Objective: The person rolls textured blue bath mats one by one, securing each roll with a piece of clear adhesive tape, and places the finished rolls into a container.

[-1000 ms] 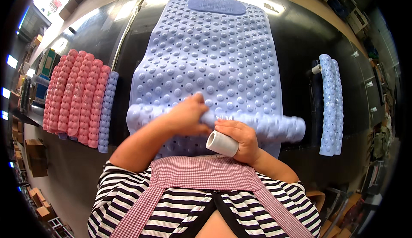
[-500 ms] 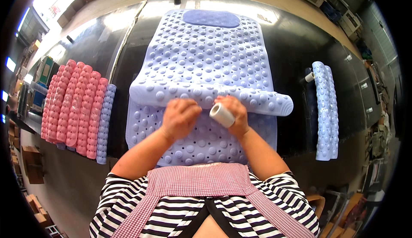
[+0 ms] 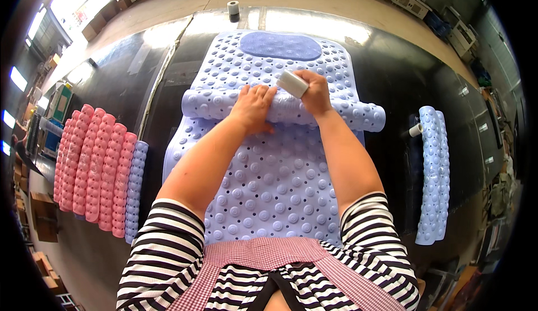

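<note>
Pink rolls point(image 3: 96, 165) on black table point(image 3: 403, 67)

I can't see the near edge of the blue mat point(image 3: 269, 185), since the apron point(image 3: 263, 254) covers it. The tape roll point(image 3: 292, 84) in the right hand point(image 3: 317, 93) looks blurred to me, and the palm is hidden. The striped shirt point(image 3: 168, 241) runs off my bottom edge.

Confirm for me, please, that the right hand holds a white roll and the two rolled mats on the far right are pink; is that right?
Not quite: in the head view, the two rolled mats on the far right are pale blue, not pink. The right hand does hold a white roll.
</note>
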